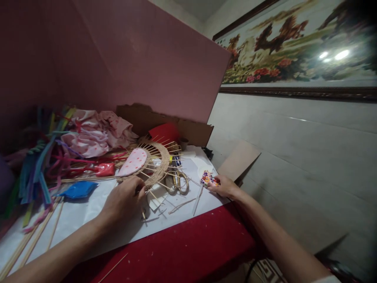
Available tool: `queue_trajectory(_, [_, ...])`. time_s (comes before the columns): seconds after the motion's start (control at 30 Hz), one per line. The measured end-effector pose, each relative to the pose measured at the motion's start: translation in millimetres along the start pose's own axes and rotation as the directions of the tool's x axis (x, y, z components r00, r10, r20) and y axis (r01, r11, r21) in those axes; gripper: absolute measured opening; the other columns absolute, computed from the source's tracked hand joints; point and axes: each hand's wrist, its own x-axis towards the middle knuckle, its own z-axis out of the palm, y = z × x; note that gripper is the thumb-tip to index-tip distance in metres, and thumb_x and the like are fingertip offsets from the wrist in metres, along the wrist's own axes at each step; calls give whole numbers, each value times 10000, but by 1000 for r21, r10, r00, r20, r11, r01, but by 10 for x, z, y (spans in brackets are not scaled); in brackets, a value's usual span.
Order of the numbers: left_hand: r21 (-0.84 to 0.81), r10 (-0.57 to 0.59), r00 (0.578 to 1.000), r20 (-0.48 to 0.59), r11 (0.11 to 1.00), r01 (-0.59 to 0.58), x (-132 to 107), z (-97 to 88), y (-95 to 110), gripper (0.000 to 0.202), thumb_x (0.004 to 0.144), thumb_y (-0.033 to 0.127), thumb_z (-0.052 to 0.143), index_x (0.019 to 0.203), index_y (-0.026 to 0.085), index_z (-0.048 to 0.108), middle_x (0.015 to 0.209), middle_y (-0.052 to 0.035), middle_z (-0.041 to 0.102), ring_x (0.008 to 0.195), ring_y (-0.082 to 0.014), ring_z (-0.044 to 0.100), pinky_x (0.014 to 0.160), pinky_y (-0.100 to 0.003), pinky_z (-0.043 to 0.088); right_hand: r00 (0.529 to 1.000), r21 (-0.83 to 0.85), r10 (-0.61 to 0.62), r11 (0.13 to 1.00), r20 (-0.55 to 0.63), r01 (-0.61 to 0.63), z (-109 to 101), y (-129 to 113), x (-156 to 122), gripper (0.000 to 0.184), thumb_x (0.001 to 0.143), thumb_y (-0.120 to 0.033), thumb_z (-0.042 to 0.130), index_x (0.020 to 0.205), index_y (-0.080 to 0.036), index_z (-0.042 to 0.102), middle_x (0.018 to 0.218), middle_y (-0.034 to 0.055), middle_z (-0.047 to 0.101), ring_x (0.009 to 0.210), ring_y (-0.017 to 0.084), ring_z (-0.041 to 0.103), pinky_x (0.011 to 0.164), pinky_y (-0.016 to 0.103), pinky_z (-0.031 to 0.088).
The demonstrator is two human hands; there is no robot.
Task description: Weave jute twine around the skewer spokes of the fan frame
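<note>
Woven disc [160, 159] touching left hand [123, 200], floral piece [207, 179] in right hand [226, 185]

I see through one head camera, looking forward and down onto the worktop [182, 251] at close range; the frame tilts, so the wall [294, 149] at right slopes. The left hand [123, 200] and right hand [224, 185] reach in from the bottom edge.

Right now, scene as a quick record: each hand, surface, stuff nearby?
left hand: fingers at rim of twine disc with stick spokes, grip unclear
right hand: holds small flowered piece
surface: white sheet on red table
nearby: scissors, blue piece, pink cloth, loose sticks
backdrop: pink board, framed painting
</note>
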Motion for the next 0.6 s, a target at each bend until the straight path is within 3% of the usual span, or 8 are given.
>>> queue_trajectory(0.13, [-6, -25, 1000, 8, 1000, 25, 14, 11, -17, 150, 777, 235, 414, 666, 190, 505, 671, -16, 549, 604, -155, 484, 535, -270, 309, 1000, -25, -30, 999, -1, 30, 86, 74, -8, 286, 547, -359, 631, 775, -187, 619, 677, 6, 583, 595, 145, 512, 532, 242, 341])
queue_trajectory(0.3, [13, -43, 998, 40, 999, 42, 15, 11, -9, 156, 777, 247, 398, 683, 194, 509, 680, -18, 553, 617, -158, 489, 540, -270, 305, 999, -17, -43, 999, -27, 42, 105, 157, 76, 282, 494, -328, 655, 714, -181, 558, 810, 18, 547, 704, 154, 503, 592, 243, 349])
queue_trajectory(0.6, [32, -97, 992, 80, 995, 95, 17, 2, 13, 156, 774, 249, 387, 687, 198, 507, 691, -21, 561, 632, -161, 494, 556, -271, 309, 987, 125, -13, 992, 163, -7, 106, 165, 119, 301, 463, -237, 651, 730, -184, 523, 659, -31, 544, 600, 127, 484, 507, 221, 317])
